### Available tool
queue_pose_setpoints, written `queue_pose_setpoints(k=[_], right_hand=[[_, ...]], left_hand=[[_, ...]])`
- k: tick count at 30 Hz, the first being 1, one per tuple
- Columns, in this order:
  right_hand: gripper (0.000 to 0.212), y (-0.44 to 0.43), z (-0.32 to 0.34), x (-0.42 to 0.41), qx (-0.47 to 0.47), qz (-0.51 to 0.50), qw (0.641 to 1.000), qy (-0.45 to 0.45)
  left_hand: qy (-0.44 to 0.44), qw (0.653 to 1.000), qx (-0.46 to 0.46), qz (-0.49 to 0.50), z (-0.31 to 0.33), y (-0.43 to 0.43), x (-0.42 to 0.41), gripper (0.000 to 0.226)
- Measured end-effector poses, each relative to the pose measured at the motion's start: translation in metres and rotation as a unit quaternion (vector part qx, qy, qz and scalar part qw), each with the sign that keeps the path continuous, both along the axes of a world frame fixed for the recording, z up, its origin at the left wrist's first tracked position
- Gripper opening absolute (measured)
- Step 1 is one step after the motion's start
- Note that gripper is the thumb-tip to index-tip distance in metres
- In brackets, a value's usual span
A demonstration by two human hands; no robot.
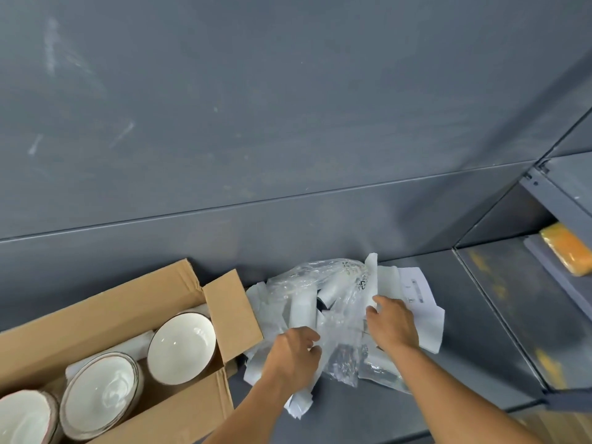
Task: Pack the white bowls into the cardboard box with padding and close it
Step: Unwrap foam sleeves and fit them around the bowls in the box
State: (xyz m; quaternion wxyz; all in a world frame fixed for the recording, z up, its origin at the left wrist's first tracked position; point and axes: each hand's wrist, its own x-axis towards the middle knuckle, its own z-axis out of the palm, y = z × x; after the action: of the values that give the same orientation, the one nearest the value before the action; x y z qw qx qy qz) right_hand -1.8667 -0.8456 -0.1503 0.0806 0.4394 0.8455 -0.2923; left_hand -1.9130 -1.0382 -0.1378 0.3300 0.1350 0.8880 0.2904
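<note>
An open cardboard box (pixel 96 309) lies at the lower left on a grey shelf. White bowls with dark rims stand on edge inside it: one (pixel 181 347) nearest the right end, a nested stack (pixel 101 395) beside it, another (pixel 22 418) at the frame's edge. Right of the box sits a heap of padding (pixel 323 302): clear plastic bags, white foam sheets and paper. My left hand (pixel 293 357) grips the plastic and foam at the heap's near left. My right hand (pixel 392 322) pinches a white sheet at its right side.
A grey metal wall (pixel 256 123) rises right behind the shelf. At the right is a shelving upright (pixel 557 200) with lower shelves, and an orange package (pixel 567 251) lies on one. Printed paper (pixel 416 290) lies under the heap's far right.
</note>
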Motion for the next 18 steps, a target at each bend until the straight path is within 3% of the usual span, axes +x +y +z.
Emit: queue_pose_setpoints(k=[3,8,14,18], right_hand=[[0.041,-0.001,-0.001,-0.001,-0.053,-0.023,0.998,0.025],[0.016,0.001,0.001,-0.002,-0.036,-0.084,0.990,0.108],[0.020,0.000,0.020,-0.007,-0.056,-0.112,0.979,0.161],[0.020,-0.002,0.015,-0.006,-0.081,-0.117,0.979,0.143]], left_hand=[[-0.004,1.000,0.003,0.001,0.000,0.003,-0.003,0.029],[-0.014,0.999,0.029,0.011,0.004,0.011,-0.004,0.028],[-0.015,0.998,0.056,0.019,0.010,0.014,0.000,0.028],[-0.011,0.998,0.057,0.018,0.012,0.013,0.004,0.028]])
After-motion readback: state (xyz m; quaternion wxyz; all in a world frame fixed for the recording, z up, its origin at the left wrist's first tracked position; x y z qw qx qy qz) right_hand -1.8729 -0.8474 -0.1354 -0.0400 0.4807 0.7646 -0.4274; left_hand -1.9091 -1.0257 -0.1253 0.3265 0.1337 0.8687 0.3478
